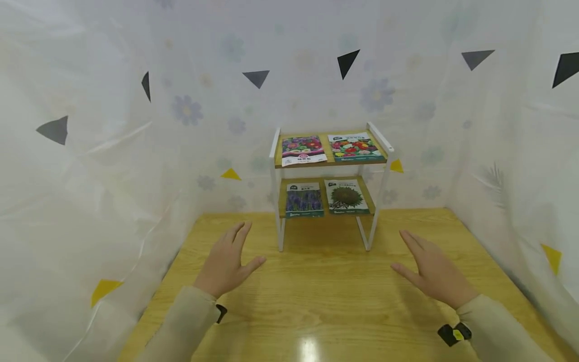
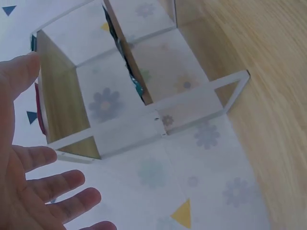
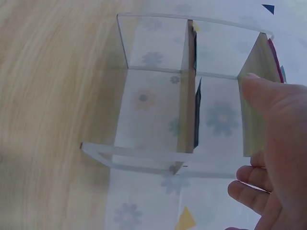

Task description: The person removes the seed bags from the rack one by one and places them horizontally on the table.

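A two-tier rack (image 1: pixel 325 165) with white metal sides and wooden shelves stands at the back of the table. On its top shelf lie two flower seed packets, a pink-and-white one (image 1: pixel 303 151) and a green-edged one (image 1: pixel 355 147). Below lie a purple-flower packet (image 1: pixel 304 200) and a packet with a spiky brown-green flower (image 1: pixel 346 196). My left hand (image 1: pixel 228 261) hovers front-left of the rack, thumb apart from the straight fingers, holding nothing. Front-right of it, my right hand (image 1: pixel 431 269) is likewise spread and touches nothing.
The wooden table (image 1: pixel 316 301) reaches from the rack toward me. Pale flower-printed sheeting (image 1: pixel 294 60) hangs behind and at both sides, with black, grey and yellow triangles on it. Both wrists carry dark straps, the right one (image 1: pixel 454 334) with a yellow patch.
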The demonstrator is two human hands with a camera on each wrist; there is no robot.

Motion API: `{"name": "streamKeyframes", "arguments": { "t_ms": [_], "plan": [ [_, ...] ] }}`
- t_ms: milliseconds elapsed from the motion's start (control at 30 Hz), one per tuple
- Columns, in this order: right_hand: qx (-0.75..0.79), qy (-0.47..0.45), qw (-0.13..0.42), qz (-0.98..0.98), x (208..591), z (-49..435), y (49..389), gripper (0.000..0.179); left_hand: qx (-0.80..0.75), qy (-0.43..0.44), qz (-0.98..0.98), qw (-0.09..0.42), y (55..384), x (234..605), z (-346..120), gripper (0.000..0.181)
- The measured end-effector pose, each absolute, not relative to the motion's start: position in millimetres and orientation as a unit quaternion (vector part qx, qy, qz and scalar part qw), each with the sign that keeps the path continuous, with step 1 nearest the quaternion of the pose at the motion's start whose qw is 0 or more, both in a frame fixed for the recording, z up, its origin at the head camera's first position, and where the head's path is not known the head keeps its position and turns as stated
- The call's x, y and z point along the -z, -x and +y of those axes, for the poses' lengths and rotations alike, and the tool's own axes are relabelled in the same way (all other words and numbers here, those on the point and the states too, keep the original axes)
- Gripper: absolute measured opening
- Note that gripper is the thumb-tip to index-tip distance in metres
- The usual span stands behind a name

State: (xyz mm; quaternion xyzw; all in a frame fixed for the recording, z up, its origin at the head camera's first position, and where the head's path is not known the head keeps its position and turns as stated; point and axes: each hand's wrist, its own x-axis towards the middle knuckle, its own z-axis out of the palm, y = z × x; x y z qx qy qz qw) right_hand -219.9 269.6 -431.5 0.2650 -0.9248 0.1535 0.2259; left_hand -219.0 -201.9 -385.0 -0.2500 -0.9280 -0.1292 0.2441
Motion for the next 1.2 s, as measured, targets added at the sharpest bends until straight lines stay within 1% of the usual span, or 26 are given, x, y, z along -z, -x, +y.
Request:
{"name": "streamKeyframes", "arguments": {
  "t_ms": [67,300,500,733,833,1100,1200],
  "plan": [
    [-0.149,-0.270,0.233,-0.922,419,266,223,0.087,0.136,0.257,-0.926,0.243,221,373,-197,0.083],
    [-0.173,-0.281,0.211,-0.920,369,250,228,0.079,0.163,0.261,-0.925,0.223,228,332,-176,0.083],
    [-0.179,-0.298,0.204,-0.915,336,235,237,0.076,0.171,0.257,-0.928,0.209,239,302,-164,0.082],
    [-0.156,-0.315,0.224,-0.909,302,213,249,0.072,0.151,0.229,-0.945,0.177,256,277,-149,0.084],
    [-0.148,-0.316,0.221,-0.911,289,203,252,0.072,0.141,0.219,-0.951,0.167,263,267,-143,0.084],
    [-0.153,-0.283,0.173,-0.931,258,178,268,0.071,0.073,0.213,-0.957,0.183,279,244,-128,0.078],
    [-0.162,-0.273,0.172,-0.932,250,170,278,0.068,0.030,0.207,-0.960,0.185,285,237,-122,0.076]
  ]
}}
